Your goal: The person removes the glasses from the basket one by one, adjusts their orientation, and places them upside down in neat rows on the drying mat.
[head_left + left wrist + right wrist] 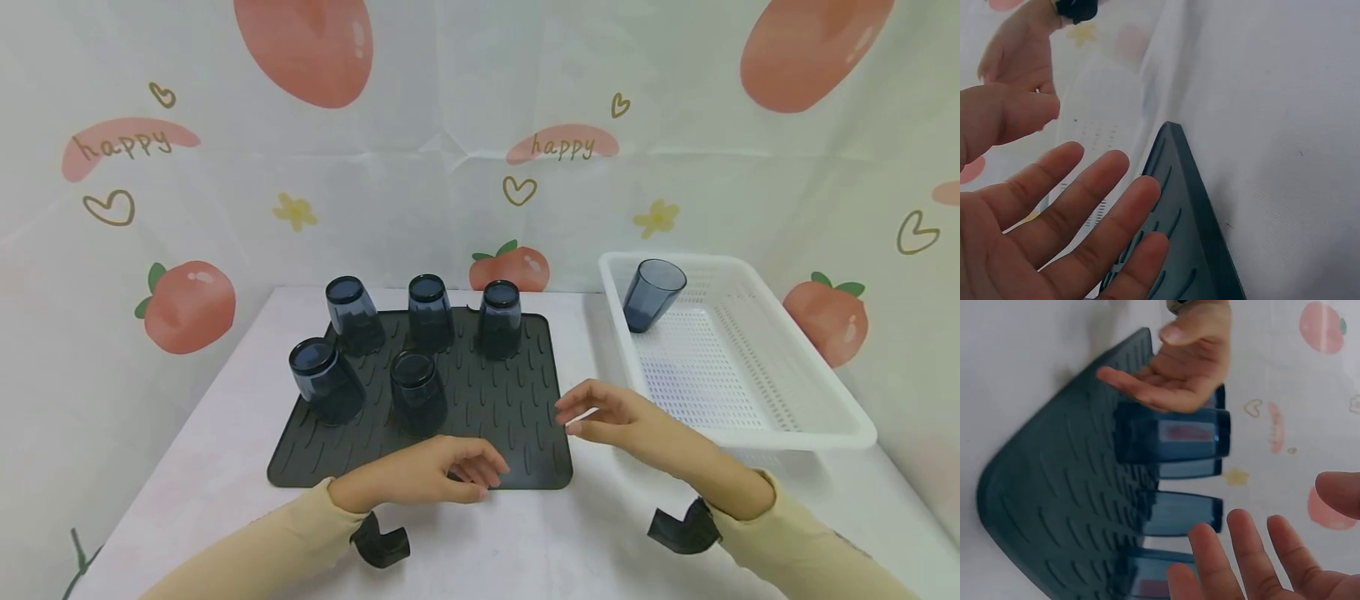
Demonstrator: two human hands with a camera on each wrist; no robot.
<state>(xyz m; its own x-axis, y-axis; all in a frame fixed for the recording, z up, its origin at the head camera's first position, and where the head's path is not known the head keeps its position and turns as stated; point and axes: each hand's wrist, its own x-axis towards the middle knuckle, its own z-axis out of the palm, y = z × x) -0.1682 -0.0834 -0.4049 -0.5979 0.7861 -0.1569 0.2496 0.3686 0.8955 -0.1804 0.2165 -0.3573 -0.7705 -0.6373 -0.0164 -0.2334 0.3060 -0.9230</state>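
My left hand hovers above the front edge of a black ribbed drying mat, its fingers loosely bent around nothing. At the mat's right edge my right hand is also relaxed and holds nothing. Several dark blue tumblers stand upside down on the mat; the nearest to my left hand is the front middle tumbler, with another tumbler to its left. A back row includes the right tumbler. One more blue tumbler leans, mouth up, in the white basket's back left corner.
The white plastic basket with perforated floor stands on the right of the white table. A printed cloth hangs behind and at the sides. Black bands sit at both wrists.
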